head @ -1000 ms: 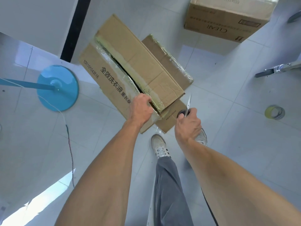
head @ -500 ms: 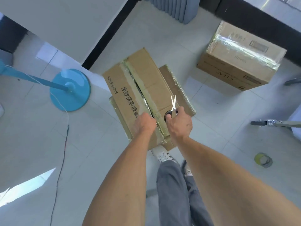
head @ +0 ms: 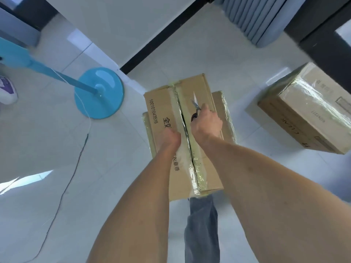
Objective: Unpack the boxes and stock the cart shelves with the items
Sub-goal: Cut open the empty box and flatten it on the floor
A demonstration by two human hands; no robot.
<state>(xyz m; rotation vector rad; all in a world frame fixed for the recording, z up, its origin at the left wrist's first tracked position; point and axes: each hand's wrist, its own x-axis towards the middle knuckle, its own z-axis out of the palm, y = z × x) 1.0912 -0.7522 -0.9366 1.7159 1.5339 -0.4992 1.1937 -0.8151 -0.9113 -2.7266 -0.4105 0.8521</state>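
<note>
A brown cardboard box (head: 157, 103) with black printed characters and a taped centre seam sits on top of a second box (head: 224, 109) on the white tiled floor. Its seam is slit open along the near half. My left hand (head: 169, 138) presses on the left flap beside the slit, its fingers hidden from view. My right hand (head: 206, 122) grips a pair of scissors (head: 195, 105) over the right flap, blades pointing away from me.
A third taped box (head: 311, 109) stands on the floor to the right. A blue round stand base (head: 99, 93) with a pole and a thin cable (head: 62, 194) lies to the left. A grey ribbed radiator (head: 254, 18) is at the back. A shoe (head: 6, 90) shows at the far left edge.
The top box has turned so its seam runs straight away from me. Both hands moved up along the seam, and the scissors now hover over the right flap.
</note>
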